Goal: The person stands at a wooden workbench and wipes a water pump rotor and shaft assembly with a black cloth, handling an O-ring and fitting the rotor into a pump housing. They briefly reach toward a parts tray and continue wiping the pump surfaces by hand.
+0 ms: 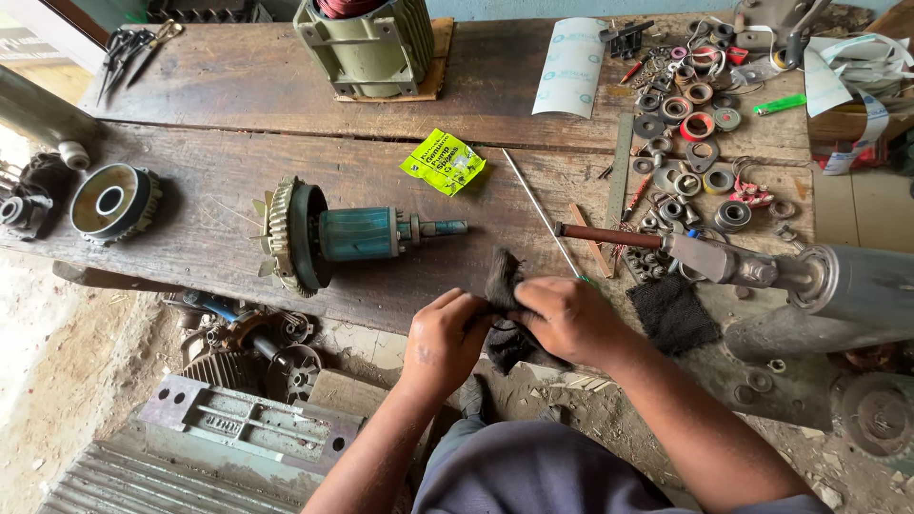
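Two hands met at the lower middle of the frame, both clamped on a dark rag (505,319). The left hand (443,338) pinched the cloth from the left with bent fingers, and the right hand (569,319) gripped it from the right, knuckles up, so the two hands were touching through the bunched fabric. Part of the rag stuck up above the fingers and part hung below them, over the near edge of the wooden worktop (238,143).

Left of the hands, near the frame's centre, a motor rotor (328,236) lay on its side on the worktop, its teal core and shaft end pointing right and a toothed fan at its left end. A round end cover (112,202) lay at the far left. A yellow-green packet (443,162) sat just above the rotor's shaft. A thin metal rod (538,211) ran diagonally from near the packet down toward the right hand. A tool with a reddish-brown handle (609,236) lay to the right of the rod, next to a grey metal pump body (828,290) at the right edge. A black square pad (673,314) rested just right of the right hand. Many bearings and washers (690,114) were scattered at the upper right, and a green motor housing (367,43) stood at the top centre.
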A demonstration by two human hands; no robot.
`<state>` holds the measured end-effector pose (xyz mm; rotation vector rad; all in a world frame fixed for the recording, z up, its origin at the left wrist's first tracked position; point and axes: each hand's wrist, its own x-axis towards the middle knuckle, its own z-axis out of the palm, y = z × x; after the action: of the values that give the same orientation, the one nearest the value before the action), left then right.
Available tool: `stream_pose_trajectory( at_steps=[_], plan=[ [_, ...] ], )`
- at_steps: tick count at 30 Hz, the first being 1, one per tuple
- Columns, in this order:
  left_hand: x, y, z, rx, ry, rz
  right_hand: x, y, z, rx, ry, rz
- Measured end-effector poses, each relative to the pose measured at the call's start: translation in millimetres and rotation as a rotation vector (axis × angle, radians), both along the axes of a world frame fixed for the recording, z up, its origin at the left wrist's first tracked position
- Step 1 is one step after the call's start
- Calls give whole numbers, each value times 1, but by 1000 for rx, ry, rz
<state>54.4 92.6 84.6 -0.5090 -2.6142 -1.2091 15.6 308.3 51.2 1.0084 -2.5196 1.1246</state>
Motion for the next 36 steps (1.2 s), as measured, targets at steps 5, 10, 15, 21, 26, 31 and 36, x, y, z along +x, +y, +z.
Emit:
stream_pose_trajectory(
  at_steps=[5, 10, 15, 21, 26, 31, 36],
  plan=[
    [3, 18, 4, 77, 67, 59, 9, -2, -20, -439, -257, -94],
    [3, 26, -5, 185, 0, 83, 15, 3, -38, -641, -355, -63],
    [5, 32, -12, 221, -35, 57, 13, 14, -44, -542, -374, -75],
    [-7, 43, -38, 608, -126, 201, 23, -8, -61, -890, -602, -247],
    [-11, 52, -69, 864, -251, 152, 20, -11, -73, -892, -665, -292],
    [-6, 58, -87, 942, -380, 146, 4, 5, -69, -863, -620, -112],
    [-6, 46, -97, 929, -438, 152, -3, 28, -65, -622, -566, 57]
  ],
)
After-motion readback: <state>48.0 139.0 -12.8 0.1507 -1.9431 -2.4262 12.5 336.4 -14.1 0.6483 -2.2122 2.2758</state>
